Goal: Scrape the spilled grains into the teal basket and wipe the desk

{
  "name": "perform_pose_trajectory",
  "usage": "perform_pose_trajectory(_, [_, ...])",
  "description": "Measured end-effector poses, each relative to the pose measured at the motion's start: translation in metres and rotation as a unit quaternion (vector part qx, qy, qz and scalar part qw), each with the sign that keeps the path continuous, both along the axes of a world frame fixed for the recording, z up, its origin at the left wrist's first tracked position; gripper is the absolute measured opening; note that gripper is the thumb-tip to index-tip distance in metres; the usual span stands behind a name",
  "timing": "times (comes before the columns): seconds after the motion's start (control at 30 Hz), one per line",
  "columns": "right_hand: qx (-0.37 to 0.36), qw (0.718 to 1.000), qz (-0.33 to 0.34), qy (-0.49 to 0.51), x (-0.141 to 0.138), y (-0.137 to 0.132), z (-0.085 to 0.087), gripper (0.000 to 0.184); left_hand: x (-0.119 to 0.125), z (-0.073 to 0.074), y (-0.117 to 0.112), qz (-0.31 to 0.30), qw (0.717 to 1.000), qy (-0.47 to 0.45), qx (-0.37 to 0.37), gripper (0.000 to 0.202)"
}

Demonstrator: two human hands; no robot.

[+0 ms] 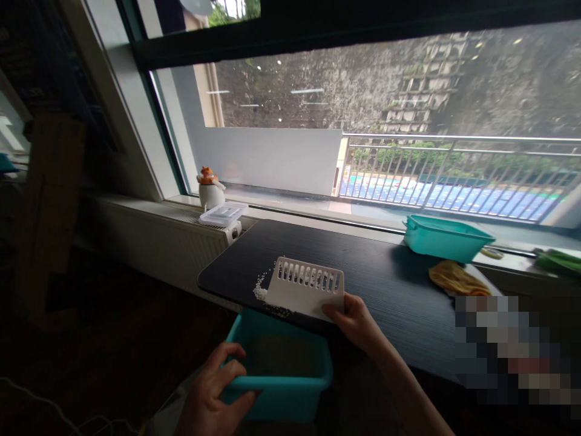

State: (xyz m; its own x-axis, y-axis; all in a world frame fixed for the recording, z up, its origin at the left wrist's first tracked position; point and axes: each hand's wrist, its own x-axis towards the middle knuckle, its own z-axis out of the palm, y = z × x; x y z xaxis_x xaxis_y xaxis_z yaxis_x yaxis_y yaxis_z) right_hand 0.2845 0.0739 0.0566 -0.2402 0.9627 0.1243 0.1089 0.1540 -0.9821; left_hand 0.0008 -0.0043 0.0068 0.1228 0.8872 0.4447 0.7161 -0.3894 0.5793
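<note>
My right hand [356,321] grips the right end of a white slotted plastic plate [295,295], thumb on top. The plate lies low over the dark table at its front edge. White granules [260,293] are scattered along the plate's left side and lower edge, and some show through its slots. Below the table edge, my left hand [222,384] is closed on the near left rim of a teal plastic bin [290,383]. The bin's inside is in shadow, and I cannot make out what is on its bottom.
A second teal bin [447,237] stands at the table's far right, near a yellow cloth [458,278]. A clear plastic lid [223,214] and a white pot with an orange top [212,195] sit by the window over the radiator [167,236]. A blurred patch covers the lower right.
</note>
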Motion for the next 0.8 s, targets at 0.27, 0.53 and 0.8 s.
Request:
perform_pose_trajectory(0.27, [0.004,0.999,-0.034,0.001,-0.002,0.0011,-0.0013,0.044,0.0018,-0.0015,0.0007,-0.005,1.0,0.004,0.01,0.012])
perform_pose_trajectory(0.53, [0.014,1.0,-0.017,-0.003,-0.0007,0.0018,-0.0033,0.036,0.0005,-0.001,-0.0005,-0.007,1.0,0.013,0.019,0.013])
perform_pose_trajectory(0.8, [0.001,1.0,-0.023,0.001,-0.0012,0.0,-0.0003,0.04,0.0001,-0.0023,0.0,-0.007,1.0,0.007,-0.012,0.013])
